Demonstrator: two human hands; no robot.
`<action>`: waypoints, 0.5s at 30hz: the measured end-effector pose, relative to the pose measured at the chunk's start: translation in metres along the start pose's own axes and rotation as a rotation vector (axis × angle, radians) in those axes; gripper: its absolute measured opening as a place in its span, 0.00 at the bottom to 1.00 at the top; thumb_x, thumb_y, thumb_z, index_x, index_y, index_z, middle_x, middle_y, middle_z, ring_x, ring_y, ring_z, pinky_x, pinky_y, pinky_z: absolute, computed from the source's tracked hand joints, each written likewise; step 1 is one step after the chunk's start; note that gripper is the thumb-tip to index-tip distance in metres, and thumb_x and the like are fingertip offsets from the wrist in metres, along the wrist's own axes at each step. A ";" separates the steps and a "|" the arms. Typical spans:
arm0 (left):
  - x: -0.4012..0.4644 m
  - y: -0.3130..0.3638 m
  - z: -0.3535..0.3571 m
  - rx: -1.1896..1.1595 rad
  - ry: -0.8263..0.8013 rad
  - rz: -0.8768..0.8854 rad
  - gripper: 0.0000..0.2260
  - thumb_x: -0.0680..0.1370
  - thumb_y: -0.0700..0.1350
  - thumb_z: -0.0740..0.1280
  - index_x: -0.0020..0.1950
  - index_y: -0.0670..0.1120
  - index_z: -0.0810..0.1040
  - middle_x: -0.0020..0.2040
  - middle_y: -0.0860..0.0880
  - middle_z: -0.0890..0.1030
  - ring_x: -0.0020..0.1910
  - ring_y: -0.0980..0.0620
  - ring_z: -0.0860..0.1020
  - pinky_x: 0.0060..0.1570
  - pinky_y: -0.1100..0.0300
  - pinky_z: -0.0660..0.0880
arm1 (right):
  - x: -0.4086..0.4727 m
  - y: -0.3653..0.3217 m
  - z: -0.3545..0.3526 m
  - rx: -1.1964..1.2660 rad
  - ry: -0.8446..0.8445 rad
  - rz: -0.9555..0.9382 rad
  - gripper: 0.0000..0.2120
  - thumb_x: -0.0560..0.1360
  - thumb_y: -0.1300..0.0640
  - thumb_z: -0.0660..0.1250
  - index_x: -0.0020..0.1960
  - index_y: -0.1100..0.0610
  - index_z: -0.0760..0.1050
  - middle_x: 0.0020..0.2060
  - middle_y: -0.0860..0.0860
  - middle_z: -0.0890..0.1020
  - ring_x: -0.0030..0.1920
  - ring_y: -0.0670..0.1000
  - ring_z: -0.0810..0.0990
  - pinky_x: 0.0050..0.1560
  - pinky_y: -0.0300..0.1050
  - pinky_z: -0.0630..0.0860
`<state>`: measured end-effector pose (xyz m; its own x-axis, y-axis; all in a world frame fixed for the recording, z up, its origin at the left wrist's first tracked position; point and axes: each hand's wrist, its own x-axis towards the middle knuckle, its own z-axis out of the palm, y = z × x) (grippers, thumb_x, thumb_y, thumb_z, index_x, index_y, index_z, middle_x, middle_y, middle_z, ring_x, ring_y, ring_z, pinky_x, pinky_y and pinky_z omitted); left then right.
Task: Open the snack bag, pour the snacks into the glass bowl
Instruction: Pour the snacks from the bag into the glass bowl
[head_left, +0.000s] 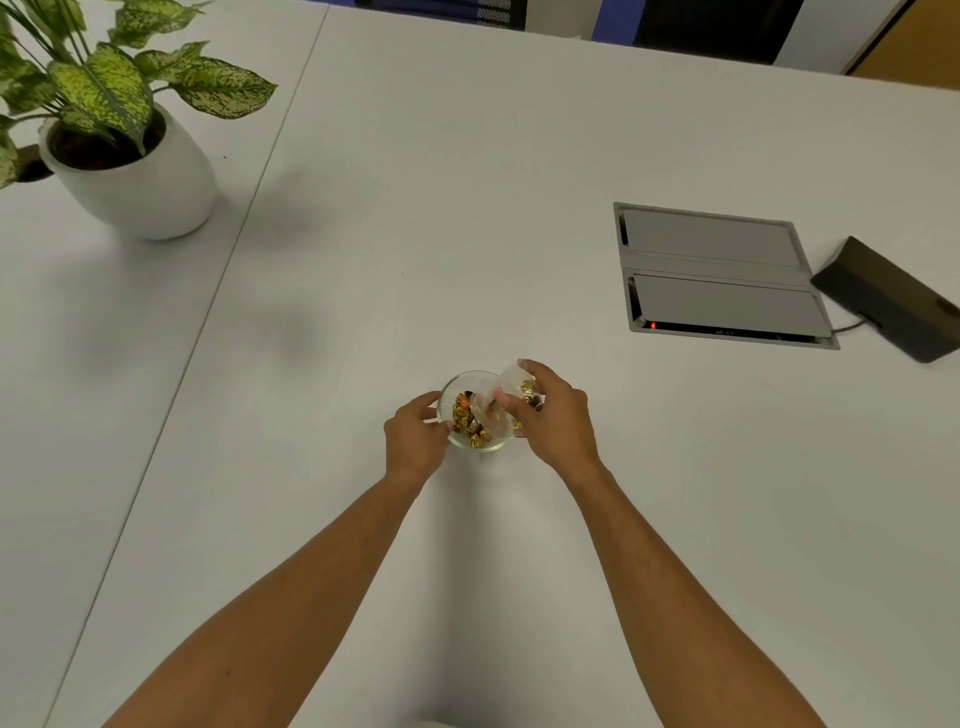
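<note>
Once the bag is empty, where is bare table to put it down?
Bare table lies between the potted plant and the cable hatch, also beside either forearm. It is crowded only at the glass bowl, where the left hand and right hand meet.

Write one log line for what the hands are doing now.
step: pouring | right hand: tipping snack bag over glass bowl | left hand: steadying bowl | snacks: some in bowl

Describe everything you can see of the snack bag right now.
The snack bag is small, clear, thin plastic, tipped with its mouth over the glass bowl. The right hand pinches it from above; the left hand steadies the bowl's rim. A few gold-wrapped snacks remain inside near the fingers; most already lie in the bowl.
</note>
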<state>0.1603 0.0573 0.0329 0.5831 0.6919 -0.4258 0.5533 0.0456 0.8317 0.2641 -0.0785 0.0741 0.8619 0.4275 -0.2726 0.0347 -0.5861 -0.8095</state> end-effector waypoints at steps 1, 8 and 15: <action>0.000 0.001 0.001 0.009 -0.005 0.004 0.19 0.74 0.34 0.70 0.63 0.46 0.79 0.54 0.41 0.83 0.47 0.49 0.81 0.50 0.56 0.79 | 0.001 -0.001 -0.002 0.008 -0.003 -0.002 0.27 0.73 0.50 0.73 0.70 0.51 0.72 0.62 0.59 0.79 0.58 0.58 0.79 0.54 0.58 0.82; 0.003 -0.003 0.000 -0.057 -0.025 -0.014 0.19 0.73 0.34 0.70 0.63 0.46 0.79 0.53 0.39 0.83 0.49 0.44 0.83 0.51 0.45 0.82 | 0.000 -0.009 -0.006 0.073 -0.027 0.037 0.24 0.75 0.57 0.72 0.70 0.52 0.71 0.63 0.59 0.77 0.57 0.59 0.80 0.41 0.52 0.86; 0.001 -0.007 -0.001 -0.014 0.016 0.024 0.17 0.75 0.39 0.72 0.64 0.42 0.78 0.61 0.42 0.80 0.55 0.45 0.82 0.56 0.54 0.78 | -0.008 -0.005 -0.008 0.148 0.053 0.023 0.19 0.79 0.63 0.66 0.68 0.52 0.72 0.61 0.57 0.78 0.53 0.56 0.81 0.34 0.41 0.84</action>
<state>0.1561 0.0584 0.0271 0.5861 0.7045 -0.4002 0.5307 0.0394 0.8466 0.2610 -0.0845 0.0845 0.8873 0.3759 -0.2671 -0.0570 -0.4855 -0.8724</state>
